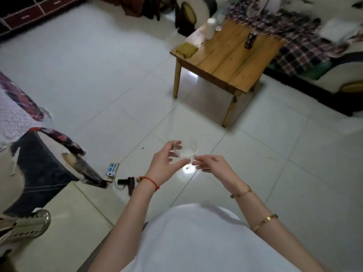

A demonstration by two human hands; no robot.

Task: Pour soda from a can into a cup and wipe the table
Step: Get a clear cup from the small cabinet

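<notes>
Both my hands, left hand [164,160] and right hand [213,166], clamp clear cup [187,151], well short of wooden table [227,61]; can [249,40] on it.

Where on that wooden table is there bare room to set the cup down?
The near half of the table is bare, from the yellow pad at its left corner across to the right edge. The far end is crowded: white bottle, dark can. Both hands hold the cup.

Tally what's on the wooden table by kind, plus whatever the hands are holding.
On the wooden table:
Dark can: 1
White bottle: 1
Yellow-green cloth: 1
Held by left hand and right hand:
Clear cup: 1
Total: 4
</notes>
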